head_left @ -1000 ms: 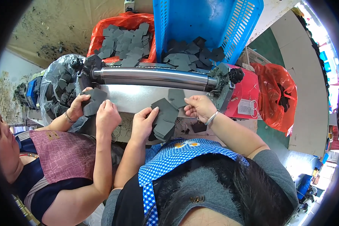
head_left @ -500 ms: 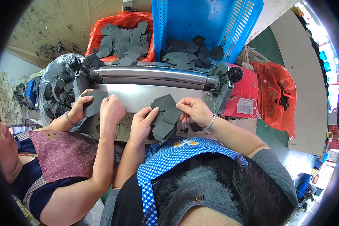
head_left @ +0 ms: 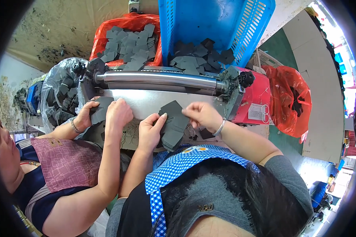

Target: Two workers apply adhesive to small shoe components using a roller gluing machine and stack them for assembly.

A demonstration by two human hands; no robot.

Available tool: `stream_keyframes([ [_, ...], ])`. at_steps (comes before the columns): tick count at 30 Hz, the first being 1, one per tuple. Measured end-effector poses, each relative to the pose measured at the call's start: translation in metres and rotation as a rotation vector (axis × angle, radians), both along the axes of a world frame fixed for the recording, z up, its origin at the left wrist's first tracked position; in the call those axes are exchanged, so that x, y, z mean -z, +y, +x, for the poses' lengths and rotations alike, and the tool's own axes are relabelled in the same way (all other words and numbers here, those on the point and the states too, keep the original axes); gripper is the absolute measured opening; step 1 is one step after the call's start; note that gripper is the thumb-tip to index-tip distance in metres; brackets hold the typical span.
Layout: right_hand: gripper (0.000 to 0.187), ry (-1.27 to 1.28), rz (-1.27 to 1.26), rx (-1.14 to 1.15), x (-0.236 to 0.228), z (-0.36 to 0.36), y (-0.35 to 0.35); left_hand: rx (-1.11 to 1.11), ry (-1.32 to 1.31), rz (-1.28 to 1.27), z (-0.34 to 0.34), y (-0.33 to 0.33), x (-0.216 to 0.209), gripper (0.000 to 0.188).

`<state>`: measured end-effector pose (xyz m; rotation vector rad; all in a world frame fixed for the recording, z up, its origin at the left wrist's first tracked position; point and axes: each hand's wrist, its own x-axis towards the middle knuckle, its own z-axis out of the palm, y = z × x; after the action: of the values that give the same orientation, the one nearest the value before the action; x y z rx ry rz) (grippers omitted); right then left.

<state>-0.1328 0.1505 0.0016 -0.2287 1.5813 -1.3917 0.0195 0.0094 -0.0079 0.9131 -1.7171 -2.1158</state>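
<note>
My left hand (head_left: 151, 130) grips a fanned stack of thin dark grey sheet pieces (head_left: 173, 128) at its left edge, thumb on top. At the upper right edge of this stack is my right hand (head_left: 205, 116), a bracelet on its wrist. Its thumb and fingers are drawn together and slightly blurred; whether a piece is between them I cannot make out. Just beyond my hands lies a smooth metal plate (head_left: 142, 103) in front of a shiny steel roller (head_left: 158, 80). To my left, a co-worker's hands (head_left: 118, 114) hold a similar bundle of grey pieces (head_left: 102, 108).
Behind the roller stand a red bag (head_left: 101, 33) heaped with grey pieces and a blue plastic crate (head_left: 209, 23) holding more. A clear bag (head_left: 53, 85) of pieces sits left. On the right are the machine's red housing (head_left: 261, 93) and another red bag (head_left: 283, 102).
My right fingers have shifted slightly left and up along the stack's edge, and the pieces sit differently fanned. The co-worker's bundle has turned, and that person's right hand has moved slightly.
</note>
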Motion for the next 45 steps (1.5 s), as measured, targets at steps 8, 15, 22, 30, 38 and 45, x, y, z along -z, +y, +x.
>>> stream_keyframes([
  [8,0.016,-0.142,0.060,0.389,-0.001,-0.017,-0.003,0.046,-0.094,-0.159,-0.002,0.000,0.001,0.029],
  [15,0.020,-0.035,0.035,-0.085,0.001,-0.002,0.003,0.071,-0.117,-0.170,-0.005,0.007,0.006,0.033],
  [22,0.025,-0.111,0.065,0.311,-0.003,-0.016,-0.002,0.030,-0.092,-0.206,-0.003,0.002,0.010,0.035],
  [30,0.023,-0.235,0.083,0.328,0.016,-0.028,0.004,-0.026,-0.129,-0.373,-0.007,0.010,-0.007,0.025],
  [38,0.017,0.154,0.023,-0.129,-0.014,0.009,0.001,-0.019,-0.029,-0.292,-0.014,0.015,-0.019,0.018],
  [45,0.014,0.102,-0.032,-0.065,-0.008,0.005,0.008,0.106,0.058,0.052,0.000,0.001,0.001,0.021],
])
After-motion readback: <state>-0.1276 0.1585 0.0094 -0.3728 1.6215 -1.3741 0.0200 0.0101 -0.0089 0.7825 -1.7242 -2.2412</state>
